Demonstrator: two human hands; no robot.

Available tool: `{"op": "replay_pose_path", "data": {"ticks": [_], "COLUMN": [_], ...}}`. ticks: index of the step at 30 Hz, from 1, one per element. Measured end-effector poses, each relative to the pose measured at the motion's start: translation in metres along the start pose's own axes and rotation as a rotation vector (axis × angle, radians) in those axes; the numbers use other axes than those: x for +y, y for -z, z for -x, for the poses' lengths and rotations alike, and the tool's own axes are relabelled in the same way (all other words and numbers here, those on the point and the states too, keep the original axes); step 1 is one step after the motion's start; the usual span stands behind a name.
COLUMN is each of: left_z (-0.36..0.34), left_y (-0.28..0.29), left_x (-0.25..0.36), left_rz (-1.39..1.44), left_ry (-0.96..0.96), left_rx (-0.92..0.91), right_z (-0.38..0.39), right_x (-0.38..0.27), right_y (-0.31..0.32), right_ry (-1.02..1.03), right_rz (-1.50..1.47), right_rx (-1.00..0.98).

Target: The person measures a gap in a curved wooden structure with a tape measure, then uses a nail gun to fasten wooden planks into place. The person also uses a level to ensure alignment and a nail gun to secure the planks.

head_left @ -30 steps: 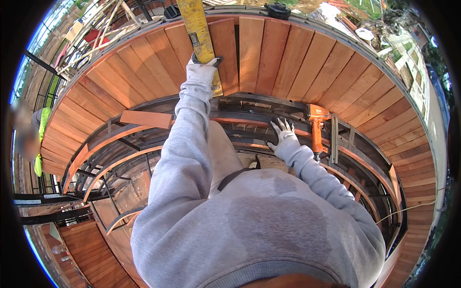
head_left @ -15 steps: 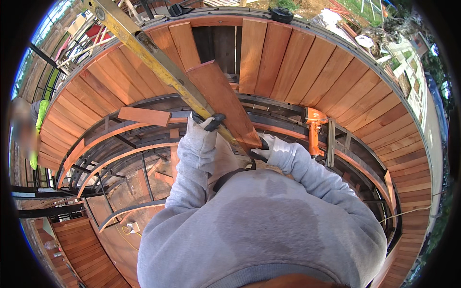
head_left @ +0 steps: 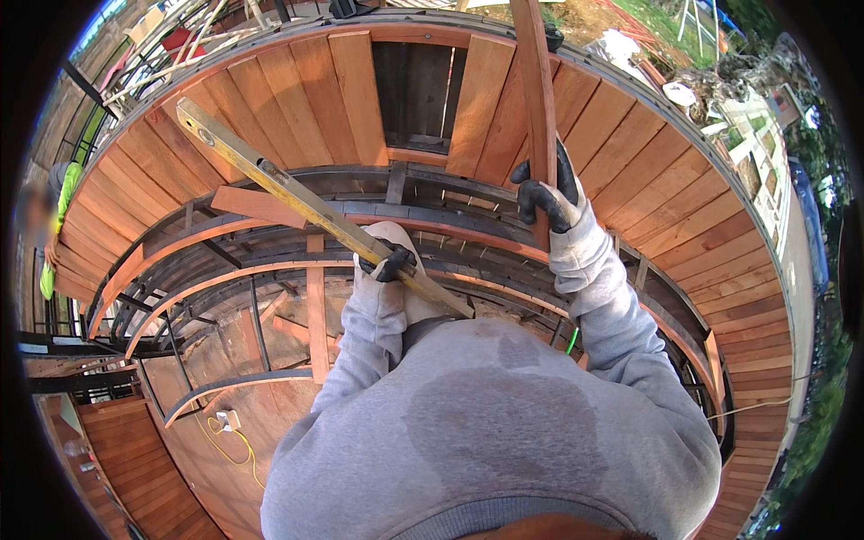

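A yellow spirit level (head_left: 301, 203) slants from the upper left toward my waist. My gloved left hand (head_left: 390, 263) is closed around its lower part. On the right, a reddish-brown wooden board (head_left: 538, 99) is held with its narrow edge toward me, its far end passing over the bench's outer rim. My gloved right hand (head_left: 553, 193) grips this board near its lower end, apart from the level. Between fitted slats on the far side of the curved bench is a dark gap (head_left: 416, 90), with black framing visible inside.
A loose short board (head_left: 259, 205) lies across the curved inner frame (head_left: 450, 216). Fitted wooden slats (head_left: 720, 229) continue around both sides. A yellow cord (head_left: 245, 441) runs over the floor at lower left. Another person's bright green sleeve (head_left: 65, 207) shows at far left.
My right hand has lifted the board, turned it on edge and carried it right, away from the level. The level's far end has come nearer. The orange nail gun is now out of sight.
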State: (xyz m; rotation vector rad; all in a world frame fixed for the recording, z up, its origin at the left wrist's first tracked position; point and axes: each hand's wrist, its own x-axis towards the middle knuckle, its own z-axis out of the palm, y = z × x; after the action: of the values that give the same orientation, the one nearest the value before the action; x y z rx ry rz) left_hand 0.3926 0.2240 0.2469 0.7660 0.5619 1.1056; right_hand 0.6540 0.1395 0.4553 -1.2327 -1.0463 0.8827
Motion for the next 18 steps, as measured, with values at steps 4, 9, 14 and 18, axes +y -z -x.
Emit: {"op": "replay_pose_path", "data": {"ticks": [4,9,14,18], "left_z": [-0.002,-0.007,-0.006,-0.009], "left_y": [0.004,0.013,0.006,0.032], "left_x": [0.002,-0.008,-0.01,-0.034], "left_rz": [-0.052,-0.123,-0.069,-0.013], "left_ry": [-0.017,-0.106,0.016,-0.045], "left_rx": [-0.053,-0.042,0.014,0.017], "right_z": [-0.024,-0.038,-0.042,-0.026], "right_x": [-0.079,-0.115,0.012,-0.011], "right_y": [-0.01,-0.024,0.013,-0.015], "right_ry": [0.164,0.933,-0.246,-0.207], "right_rz": [-0.077,-0.367,0.135,-0.114], "right_rx": [0.019,-0.136,-0.131,-0.103]}}
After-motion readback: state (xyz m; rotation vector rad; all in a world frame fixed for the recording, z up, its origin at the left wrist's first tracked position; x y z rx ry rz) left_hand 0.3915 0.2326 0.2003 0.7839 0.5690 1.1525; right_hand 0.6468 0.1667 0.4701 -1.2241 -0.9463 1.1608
